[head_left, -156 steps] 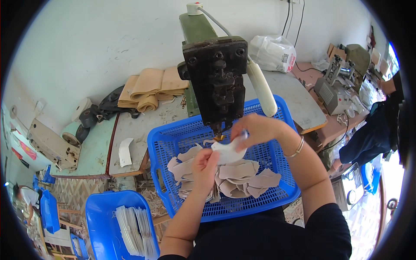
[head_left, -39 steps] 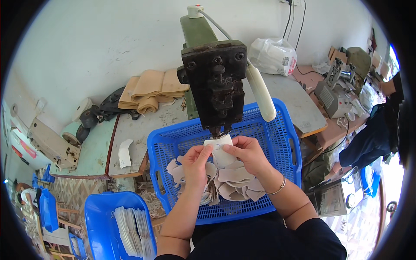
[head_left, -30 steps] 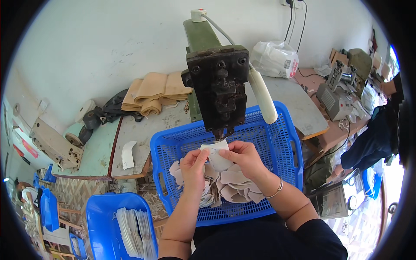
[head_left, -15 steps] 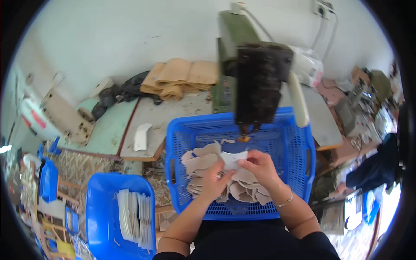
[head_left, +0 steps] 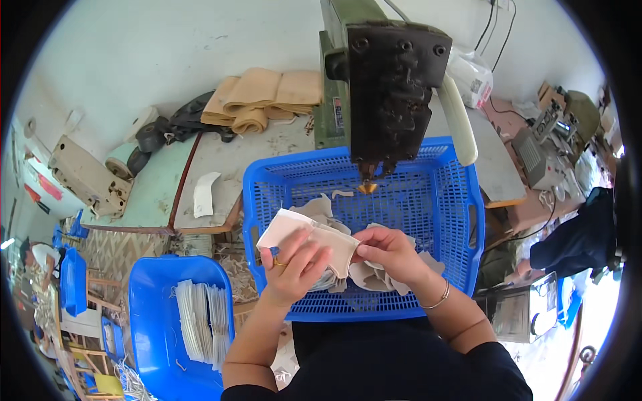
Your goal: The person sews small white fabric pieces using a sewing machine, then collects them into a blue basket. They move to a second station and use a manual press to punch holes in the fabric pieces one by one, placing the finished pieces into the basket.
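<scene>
Both hands are over a blue perforated basket (head_left: 364,313) with a cut beige piece of sheet material (head_left: 333,242), curved at its edges and apparently joined or folded near the middle. My left hand (head_left: 292,267) lies against its left part, fingers bent over it; a ring and a small blue thing show at the fingers. My right hand (head_left: 394,255) pinches the piece's right end between thumb and fingers. Similar cut pieces (head_left: 369,275) lie loosely heaped in the basket beneath, partly hidden by the hands.
A green and black sewing machine head (head_left: 394,93) hangs over the basket's far side. At left stands a blue tub (head_left: 150,314) with stacked white strips (head_left: 200,321). A white piece (head_left: 205,194) and folded tan sheets (head_left: 264,97) lie on the table (head_left: 227,160).
The held piece has come up closer and moved left, showing a larger beige face. My left hand has shifted left and turned; my right hand still grips its end. The view has tilted slightly.
</scene>
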A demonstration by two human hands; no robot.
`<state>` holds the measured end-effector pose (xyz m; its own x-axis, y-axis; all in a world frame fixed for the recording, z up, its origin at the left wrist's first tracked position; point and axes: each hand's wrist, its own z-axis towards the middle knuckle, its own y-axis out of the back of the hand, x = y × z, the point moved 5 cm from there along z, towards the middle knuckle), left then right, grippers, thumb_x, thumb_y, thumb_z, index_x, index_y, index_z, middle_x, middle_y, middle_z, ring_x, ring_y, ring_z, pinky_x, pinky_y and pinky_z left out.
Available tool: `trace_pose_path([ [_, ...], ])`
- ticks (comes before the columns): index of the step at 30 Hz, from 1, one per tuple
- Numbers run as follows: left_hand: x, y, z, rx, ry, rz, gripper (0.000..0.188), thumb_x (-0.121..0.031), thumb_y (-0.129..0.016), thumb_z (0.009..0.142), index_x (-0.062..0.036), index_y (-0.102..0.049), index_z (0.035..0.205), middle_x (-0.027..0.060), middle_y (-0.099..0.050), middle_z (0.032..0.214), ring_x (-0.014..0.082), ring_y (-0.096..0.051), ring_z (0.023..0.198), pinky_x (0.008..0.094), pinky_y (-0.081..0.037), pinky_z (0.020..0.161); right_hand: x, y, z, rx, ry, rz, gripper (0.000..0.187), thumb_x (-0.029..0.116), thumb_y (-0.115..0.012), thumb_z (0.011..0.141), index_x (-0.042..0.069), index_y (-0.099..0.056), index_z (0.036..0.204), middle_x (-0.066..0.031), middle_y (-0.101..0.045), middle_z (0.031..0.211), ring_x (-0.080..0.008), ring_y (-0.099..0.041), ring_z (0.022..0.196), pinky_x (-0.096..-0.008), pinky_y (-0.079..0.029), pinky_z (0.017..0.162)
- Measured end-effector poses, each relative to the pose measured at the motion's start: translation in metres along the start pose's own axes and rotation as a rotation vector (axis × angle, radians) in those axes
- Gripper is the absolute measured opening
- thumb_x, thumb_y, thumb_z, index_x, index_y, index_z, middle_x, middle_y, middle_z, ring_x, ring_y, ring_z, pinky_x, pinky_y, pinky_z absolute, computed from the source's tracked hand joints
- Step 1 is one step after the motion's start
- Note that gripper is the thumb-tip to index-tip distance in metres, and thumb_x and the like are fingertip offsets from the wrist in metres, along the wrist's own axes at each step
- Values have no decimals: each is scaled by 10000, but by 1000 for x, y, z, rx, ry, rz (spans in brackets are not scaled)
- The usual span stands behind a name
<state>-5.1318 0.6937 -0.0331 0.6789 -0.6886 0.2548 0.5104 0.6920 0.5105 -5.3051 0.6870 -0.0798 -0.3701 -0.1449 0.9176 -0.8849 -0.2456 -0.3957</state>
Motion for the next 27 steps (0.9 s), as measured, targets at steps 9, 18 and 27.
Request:
trace_pose_path([
  [9, 40, -5, -7, 46, 268, -133, 259, -146, -632, 752, -144, -590, 1007, 31, -563, 884, 214, -575, 941, 492, -184, 1025, -2, 18, -7, -28, 34, -130, 155, 73, -563, 851, -23, -585, 970, -50, -622, 844, -99, -583, 780, -228, -482, 715],
  [18, 319, -28, -105, 45, 1389, -606, 435, -274, -495, 867, -2, -490, 1206, 168, -583, 1083, 263, -555, 992, 342, -422, 843, -55, 125, -8, -568, -101, -815, 293, 166, -667, 736, 28, -606, 988, -94, -625, 893, -176, -595, 795, -277, -479, 738],
  [27, 256, -64, -72, -43, 880, 255, 413, -277, -569, 824, -11, -525, 1137, 237, -507, 1145, 352, -461, 1094, 435, -346, 938, -95, 128, -8, -434, -156, -1670, 414, 272, -726, 583, 134, -614, 957, -63, -521, 1112, -267, -445, 1068, -439, -398, 835],
])
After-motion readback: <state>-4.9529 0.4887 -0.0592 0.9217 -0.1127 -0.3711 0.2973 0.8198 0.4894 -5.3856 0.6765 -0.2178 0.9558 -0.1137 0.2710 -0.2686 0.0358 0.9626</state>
